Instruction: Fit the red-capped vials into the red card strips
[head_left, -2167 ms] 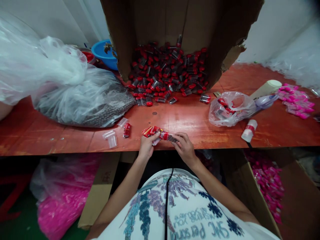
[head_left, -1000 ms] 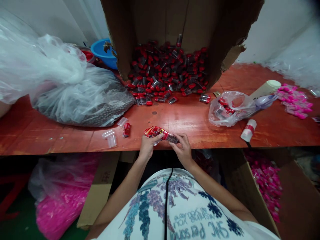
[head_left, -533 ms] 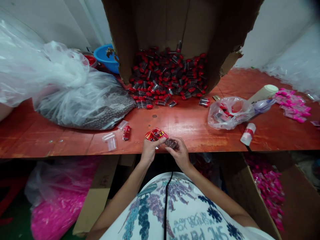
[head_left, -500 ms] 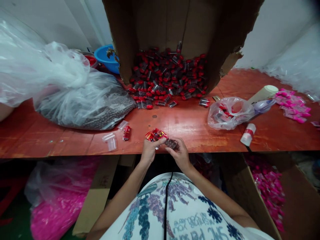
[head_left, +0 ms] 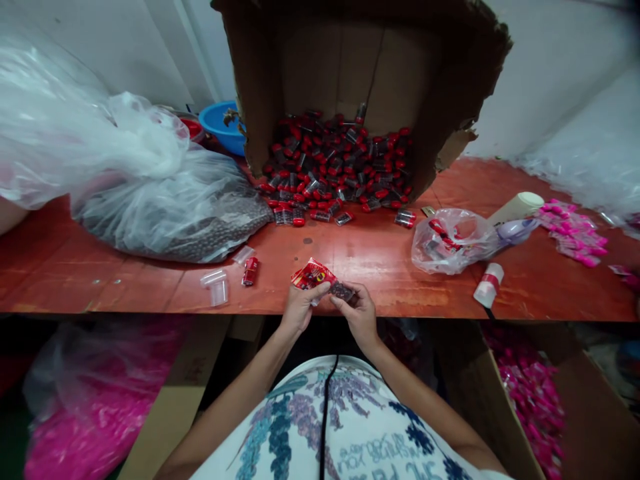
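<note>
Above the table's front edge, my left hand is closed on red printed wrappers, its thumb across their lower edge. My right hand grips a small clear tube of dark beads between thumb and fingers. The tube touches or overlaps the right side of the wrappers; fingers partly hide where they meet. A red-wrapped tube lies on the table to the left. Beside it are several clear, bead-free tubes.
A torn cardboard box on its side spills red-capped tubes. A plastic bag of dark beads lies left. A clear bag, a white-and-red roll and pink pieces lie right. Below are pink-filled containers.
The bead tube has come closer against the red wrappers, and the hands have drawn slightly together. The camera view has shifted a little.
</note>
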A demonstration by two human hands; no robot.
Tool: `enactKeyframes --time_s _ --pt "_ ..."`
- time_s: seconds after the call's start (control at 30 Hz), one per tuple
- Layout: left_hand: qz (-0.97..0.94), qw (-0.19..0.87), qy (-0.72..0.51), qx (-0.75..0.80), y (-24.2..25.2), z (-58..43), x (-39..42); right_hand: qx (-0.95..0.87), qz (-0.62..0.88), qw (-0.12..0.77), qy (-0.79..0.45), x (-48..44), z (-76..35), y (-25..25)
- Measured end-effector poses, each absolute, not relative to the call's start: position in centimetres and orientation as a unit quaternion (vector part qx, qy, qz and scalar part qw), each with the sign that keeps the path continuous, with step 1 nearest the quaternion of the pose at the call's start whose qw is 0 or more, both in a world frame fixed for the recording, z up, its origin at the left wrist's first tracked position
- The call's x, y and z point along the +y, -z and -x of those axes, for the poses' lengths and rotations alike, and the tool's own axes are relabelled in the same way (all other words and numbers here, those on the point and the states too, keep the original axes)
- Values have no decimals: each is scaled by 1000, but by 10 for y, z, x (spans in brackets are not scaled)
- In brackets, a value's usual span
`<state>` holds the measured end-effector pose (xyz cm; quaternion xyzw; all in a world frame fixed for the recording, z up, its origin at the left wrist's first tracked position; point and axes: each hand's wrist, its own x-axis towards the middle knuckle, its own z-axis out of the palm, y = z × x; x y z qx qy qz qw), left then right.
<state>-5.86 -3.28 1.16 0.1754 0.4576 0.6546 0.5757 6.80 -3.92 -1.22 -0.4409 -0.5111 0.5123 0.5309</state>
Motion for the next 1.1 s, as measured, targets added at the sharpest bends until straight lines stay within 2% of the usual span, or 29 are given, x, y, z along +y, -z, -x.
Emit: enactKeyframes --time_s 0.33,0.47,0.63,0.7,0.9,1.1 --pt "-197 578 -651 450 -19 67 -27 -563 407 475 -540 -32 -83 5" --pt "-217 575 -639 463 -18 65 -28 -507 398 462 -609 -32 -84 2" --pt "-229 559 -623 498 -18 61 -29 -587 429 477 -493 -35 -82 5" --pt "-227 556 -626 499 -18 60 -31 -596 433 473 -483 -36 -82 7" --pt "-255 610 -582 474 -16 61 -35 -455 401 478 -635 -32 -81 4" --pt "-232 587 -617 470 -15 57 -35 -470 378 448 -659 -25 -88 4"
